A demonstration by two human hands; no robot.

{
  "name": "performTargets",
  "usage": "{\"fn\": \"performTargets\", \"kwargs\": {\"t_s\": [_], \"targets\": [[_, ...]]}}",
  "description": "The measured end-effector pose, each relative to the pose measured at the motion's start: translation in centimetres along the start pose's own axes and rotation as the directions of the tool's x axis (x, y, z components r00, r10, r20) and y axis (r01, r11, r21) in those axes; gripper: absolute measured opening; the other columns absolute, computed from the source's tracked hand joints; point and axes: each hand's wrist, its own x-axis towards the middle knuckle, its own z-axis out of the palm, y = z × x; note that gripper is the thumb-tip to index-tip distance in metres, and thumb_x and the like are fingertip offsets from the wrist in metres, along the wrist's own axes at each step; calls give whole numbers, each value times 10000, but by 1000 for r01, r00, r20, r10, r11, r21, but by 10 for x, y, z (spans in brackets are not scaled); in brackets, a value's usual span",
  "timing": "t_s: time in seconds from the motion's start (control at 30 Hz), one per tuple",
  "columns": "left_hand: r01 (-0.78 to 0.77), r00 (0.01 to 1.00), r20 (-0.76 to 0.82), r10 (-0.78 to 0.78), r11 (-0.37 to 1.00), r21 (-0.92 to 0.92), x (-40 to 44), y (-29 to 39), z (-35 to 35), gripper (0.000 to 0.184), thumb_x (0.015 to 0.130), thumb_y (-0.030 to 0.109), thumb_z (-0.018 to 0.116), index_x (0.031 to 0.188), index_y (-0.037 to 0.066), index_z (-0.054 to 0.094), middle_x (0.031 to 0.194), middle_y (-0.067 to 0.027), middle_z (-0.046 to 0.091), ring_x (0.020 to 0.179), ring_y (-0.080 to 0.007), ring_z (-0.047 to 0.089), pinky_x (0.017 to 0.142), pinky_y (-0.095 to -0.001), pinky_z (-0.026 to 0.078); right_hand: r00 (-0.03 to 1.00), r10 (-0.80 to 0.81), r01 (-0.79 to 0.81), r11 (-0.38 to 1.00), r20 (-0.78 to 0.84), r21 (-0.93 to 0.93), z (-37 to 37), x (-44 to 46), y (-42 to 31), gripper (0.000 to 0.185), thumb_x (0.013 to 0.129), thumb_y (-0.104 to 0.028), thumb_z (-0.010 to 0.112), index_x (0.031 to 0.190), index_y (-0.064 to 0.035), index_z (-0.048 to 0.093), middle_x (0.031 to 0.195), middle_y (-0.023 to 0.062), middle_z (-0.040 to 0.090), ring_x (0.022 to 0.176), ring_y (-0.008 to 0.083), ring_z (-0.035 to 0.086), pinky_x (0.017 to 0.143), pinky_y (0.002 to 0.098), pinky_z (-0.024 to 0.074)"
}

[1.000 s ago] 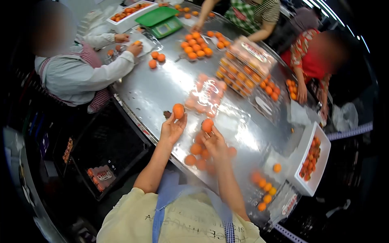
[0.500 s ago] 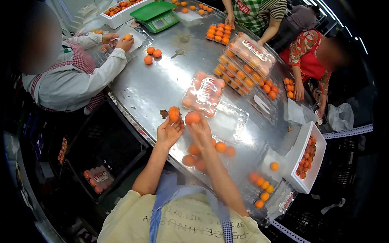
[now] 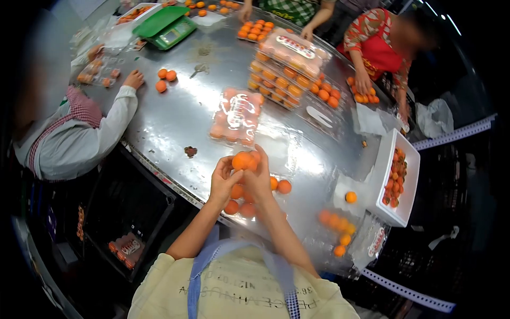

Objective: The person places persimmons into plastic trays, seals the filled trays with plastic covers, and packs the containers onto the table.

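Observation:
Just above the metal table [image 3: 175, 122], my left hand [image 3: 224, 179] grips an orange fruit [image 3: 243, 160]. My right hand [image 3: 258, 173] is right beside it, fingers curled round a second orange fruit [image 3: 256, 156] that is partly hidden. Both hands meet, and the two fruits touch or overlap. Below my hands lie several loose orange fruits [image 3: 247, 209], partly covered by my wrists. A filled clear pack [image 3: 236, 116] with a white label sits just beyond my hands. An open clear plastic tray [image 3: 276, 151] is to the right.
Stacked fruit packs [image 3: 284, 69] stand at the back. A white foam box [image 3: 396, 183] of small red-orange fruits is at the right. A green scale [image 3: 166, 27] is far left. Co-workers' hands are at the left, back and right edges. A black crate [image 3: 127, 212] stands lower left.
My hands have come together with the fruits between them. The view has shifted, so the table's contents sit further left. The left co-worker has lowered one hand to the table.

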Motion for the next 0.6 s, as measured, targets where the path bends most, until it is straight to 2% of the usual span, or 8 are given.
{"fn": "performTargets", "kwargs": {"t_s": [0.1, 0.2, 0.27, 0.33, 0.4, 0.5, 0.57, 0.6], "targets": [[40, 998, 45, -48, 985, 167, -7, -2, 17, 421, 805, 18, 630, 1191, 26, 463, 1066, -97, 557, 1035, -161, 524, 905, -300, 429, 998, 55, -54, 996, -23, 68, -11, -15, -24, 773, 769, -134, 719, 1378, -104, 244, 1225, 89, 409, 1150, 219, 449, 940, 384, 438], [42, 970, 214, -116, 945, 324, -10, -17, 21, 483, 810, 60, 636, 1252, 15, 446, 1077, -88, 552, 1014, -174, 521, 876, -306, 443, 992, -16, 62, 929, -128, 365, -44, -31, -12, 763, 764, -166, 727, 1371, -121, 267, 1213, 66, 434, 1112, 223, 480, 927, 380, 448], [157, 926, 292, -238, 949, 275, -17, -17, 33, 511, 815, 92, 639, 1276, 19, 431, 1109, -88, 542, 987, -174, 530, 853, -299, 450, 987, -36, 110, 860, -156, 498, -67, -49, -30, 690, 771, -206, 719, 1336, -140, 328, 1177, 89, 474, 1091, 245, 490, 917, 370, 445], [231, 936, 214, -280, 946, 230, -24, -16, 47, 496, 834, 118, 624, 1280, 24, 427, 1153, -86, 515, 933, -148, 534, 787, -270, 459, 962, -106, 229, 815, -250, 533, -93, -62, -48, 667, 780, -236, 711, 1329, -142, 346, 1162, 83, 490, 1088, 240, 489, 915, 358, 440], [245, 926, 218, -309, 930, 276, -23, -24, 38, 434, 845, 117, 616, 1241, 25, 465, 1124, -73, 533, 879, -127, 546, 734, -244, 462, 879, -225, 418, 789, -421, 451, -138, -72, -86, 691, 790, -255, 701, 1350, -126, 319, 1166, 48, 482, 1104, 207, 478, 921, 344, 434], [287, 915, 186, -357, 903, 319, -19, -25, 25, 365, 849, 118, 618, 1185, 27, 508, 1059, -57, 567, 814, -109, 558, 695, -225, 460, 646, -604, 650, 756, -467, -80, -218, -93, -185, 614, 821, -257, 676, 1313, -94, 347, 1186, 54, 473, 1066, 166, 487, 908, 330, 433], [304, 917, 161, -366, 899, 315, -19, -21, 19, 304, 860, 109, 607, 1147, 35, 536, 1010, -42, 583, 799, -102, 566, 685, -220, 456, 397, -733, 554, 672, -553, -492, -260, -110, -248, 676, 804, -254, 696, 1329, -50, 324, 1196, 100, 458, 1069, 217, 503, 890, 321, 447], [314, 916, 148, -373, 896, 313, -20, -19, 15, 274, 866, 104, 601, 1128, 39, 550, 985, -34, 591, 791, -99, 570, 680, -217, 453, 306, -708, 218, 703, -636, -677, -280, -124, -271, 744, 784, -264, 708, 1357, -23, 300, 1268, 156, 417, 1141, 286, 466, 958, 360, 401]]}}
